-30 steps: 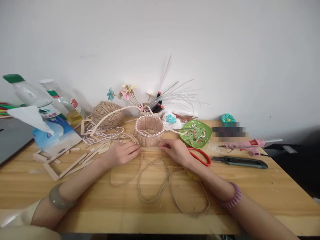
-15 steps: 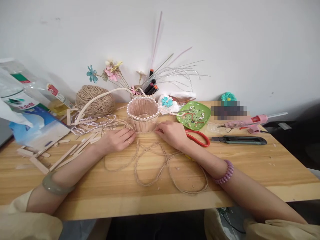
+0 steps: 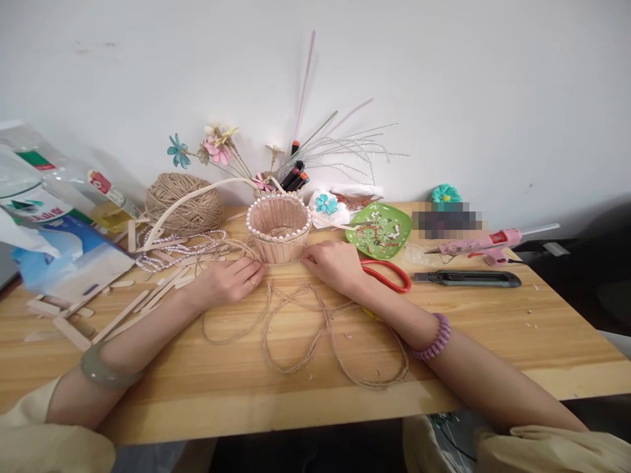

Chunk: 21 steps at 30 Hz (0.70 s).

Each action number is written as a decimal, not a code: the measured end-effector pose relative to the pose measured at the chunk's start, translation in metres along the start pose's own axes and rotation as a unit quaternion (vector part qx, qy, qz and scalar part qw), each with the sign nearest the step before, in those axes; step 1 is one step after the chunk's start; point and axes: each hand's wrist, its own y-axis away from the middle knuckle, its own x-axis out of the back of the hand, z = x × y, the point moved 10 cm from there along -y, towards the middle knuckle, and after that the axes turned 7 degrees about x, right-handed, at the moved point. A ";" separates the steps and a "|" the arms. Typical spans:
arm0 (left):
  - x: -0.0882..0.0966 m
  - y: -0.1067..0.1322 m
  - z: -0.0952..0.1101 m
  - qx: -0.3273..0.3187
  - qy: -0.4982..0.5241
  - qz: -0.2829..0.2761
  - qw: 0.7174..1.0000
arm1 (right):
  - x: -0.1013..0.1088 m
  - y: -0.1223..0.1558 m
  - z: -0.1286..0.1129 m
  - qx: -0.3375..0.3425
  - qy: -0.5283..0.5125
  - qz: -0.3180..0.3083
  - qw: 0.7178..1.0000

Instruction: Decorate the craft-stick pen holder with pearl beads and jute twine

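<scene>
A small round basket (image 3: 282, 251) of wooden craft sticks, its rim trimmed with white pearl beads, stands upright on the table. My left hand (image 3: 233, 282) is at the lower left of its base, fingers pinched together. At the lower right, my right hand (image 3: 334, 264) is closed, its thumb and fingertips against the base. Thin jute twine (image 3: 377, 384) runs along the bottom of the basket between both hands and lies in loose loops in front. My fingers cover the exact points where they grip it.
A twine ball (image 3: 185, 202), pearl strings (image 3: 158, 259) and craft sticks (image 3: 118, 316) lie left, with bottles (image 3: 44, 177) behind. To the right are a green dish (image 3: 367, 248), red-handled scissors (image 3: 394, 279), a utility knife (image 3: 470, 279) and a pink glue gun (image 3: 486, 246).
The whole view has shifted slightly. Both hands stay at the basket's base with hardly any movement, and the twine loops lie as before.
</scene>
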 end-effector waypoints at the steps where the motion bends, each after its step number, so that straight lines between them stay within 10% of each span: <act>1: 0.000 0.001 0.001 -0.005 -0.004 0.005 1.000 | 0.000 -0.001 0.000 -0.001 0.002 -0.001 1.000; 21: 0.002 0.004 0.004 -0.018 -0.021 0.023 0.999 | 0.002 0.000 0.003 -0.022 -0.016 -0.011 1.000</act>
